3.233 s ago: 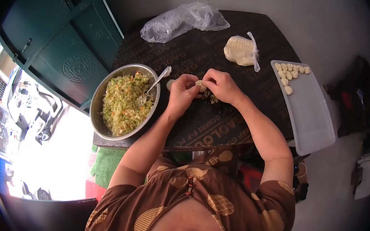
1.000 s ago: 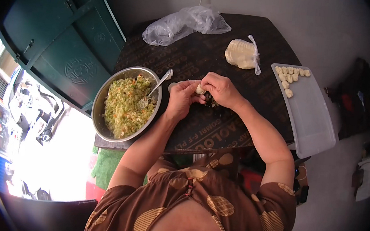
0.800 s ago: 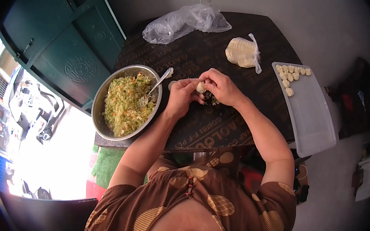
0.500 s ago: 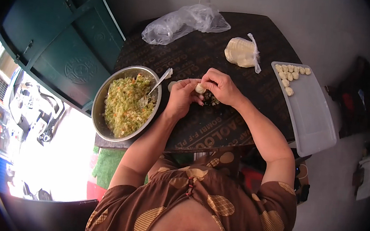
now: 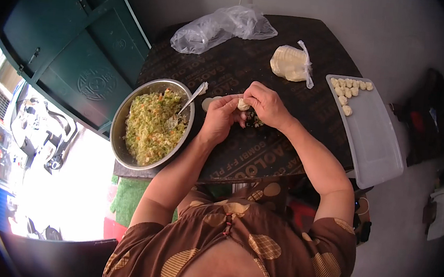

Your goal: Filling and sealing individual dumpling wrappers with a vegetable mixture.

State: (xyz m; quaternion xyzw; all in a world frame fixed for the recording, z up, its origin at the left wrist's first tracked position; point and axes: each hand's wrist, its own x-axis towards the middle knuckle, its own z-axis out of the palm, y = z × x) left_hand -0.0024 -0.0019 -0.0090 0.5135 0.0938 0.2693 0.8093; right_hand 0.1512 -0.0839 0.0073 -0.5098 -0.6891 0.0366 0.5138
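A small pale dumpling (image 5: 243,105) is held between my two hands above the dark table. My left hand (image 5: 219,119) cradles it from the left, with its fingers curled around it. The fingers of my right hand (image 5: 265,105) pinch the dough at its top and right side. A pale round dumpling wrapper (image 5: 207,104) lies on the table just left of my left hand, partly hidden by it. Scattered bits of filling (image 5: 257,122) lie under my hands. At the left stands a steel bowl (image 5: 115,136) of chopped vegetable filling (image 5: 152,124), with a metal spoon (image 5: 191,98) leaning in it.
A translucent tray (image 5: 376,152) at the right holds several finished dumplings (image 5: 349,87) at its far end. Farther back on the table (image 5: 223,67) lie a bag of round wrappers (image 5: 287,63) and a crumpled clear plastic bag (image 5: 218,30). A green door (image 5: 76,52) stands at the left.
My hands have shifted very slightly with the dumpling, and my right fingers have turned a little over its top. More of the wrapper beside my left hand now shows.
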